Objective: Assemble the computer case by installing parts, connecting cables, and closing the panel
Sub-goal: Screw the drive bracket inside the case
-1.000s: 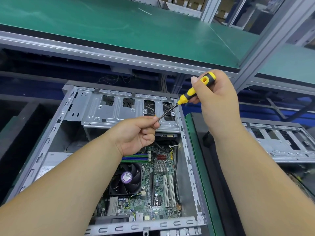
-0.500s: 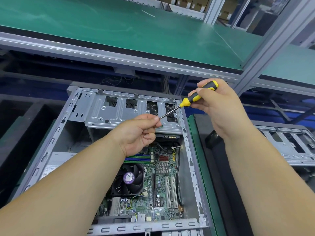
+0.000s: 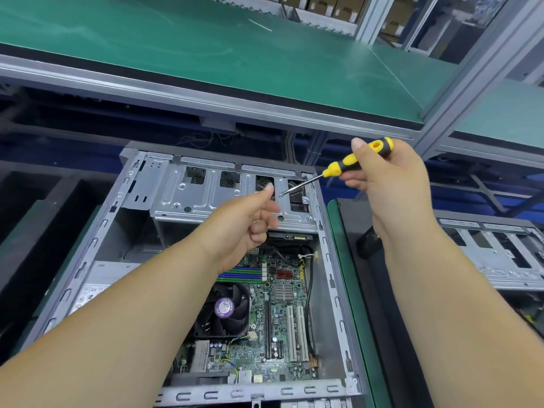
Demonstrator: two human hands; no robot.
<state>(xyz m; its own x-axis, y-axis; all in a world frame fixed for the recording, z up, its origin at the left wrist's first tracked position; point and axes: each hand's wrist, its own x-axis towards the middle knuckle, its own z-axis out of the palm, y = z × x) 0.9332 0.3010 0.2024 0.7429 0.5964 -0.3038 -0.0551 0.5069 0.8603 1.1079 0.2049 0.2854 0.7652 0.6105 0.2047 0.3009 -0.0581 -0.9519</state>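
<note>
an open grey metal computer case (image 3: 329, 260) lies on its side below the person, its side panel off and its insides facing up. inside, a green motherboard (image 3: 279, 328) fills the lower right part, with a black round cooling fan (image 3: 222, 310) bearing a purple sticker to its left and a black cable (image 3: 307, 293) running down the right side. at the far end of the case sits a silver stamped-metal drive cage (image 3: 206, 192) with several rectangular openings. the person's right hand (image 3: 385, 184) is raised above the far right corner of the case, its fingers and thumb curled around the handle of a small yellow and black screwdriver (image 3: 357, 157). the thin metal shaft slants down and to the left, and its tip hangs over the drive cage. the left hand (image 3: 250, 225) reaches forward over the case towards that tip, thumb stretched out and almost at the tip, the other fingers loosely curled; the hand is blurred, and it is not possible to tell whether anything small is pinched in it. beyond the case runs a green-topped workbench (image 3: 206, 54) edged with a grey aluminium frame. to the right, past a green mat edge (image 3: 350, 290), lies a second grey metal chassis (image 3: 500, 254), also open.
</note>
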